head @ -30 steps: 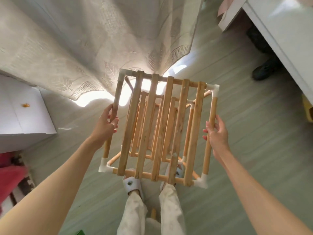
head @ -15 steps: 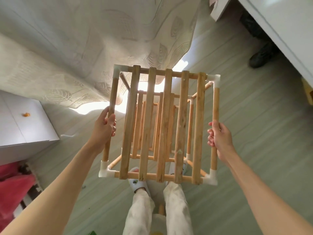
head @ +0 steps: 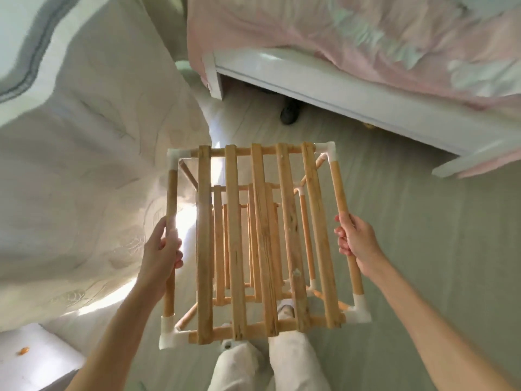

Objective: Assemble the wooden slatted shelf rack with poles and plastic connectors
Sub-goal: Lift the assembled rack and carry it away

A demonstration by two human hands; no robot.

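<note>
The wooden slatted shelf rack (head: 260, 244) hangs in the air in front of me, seen from above through its top tier of several slats. White plastic connectors (head: 359, 309) join the poles at the corners. My left hand (head: 162, 251) grips the left side pole (head: 171, 198) near its middle. My right hand (head: 356, 241) grips the right side pole (head: 338, 187). Lower tiers of slats show through the gaps. My legs in light trousers (head: 293, 359) stand below the rack.
A pale curtain (head: 84, 165) hangs at the left. A white bed frame (head: 338, 91) with pink bedding runs across the upper right, a dark shoe (head: 289, 114) beneath it. A white box (head: 31, 356) sits at the lower left. Grey-green floor spreads to the right.
The view has tilted up and to the right, bringing the bed into sight. Both hands keep their grip on the side poles, and the rack stays lifted, now squarer to me.
</note>
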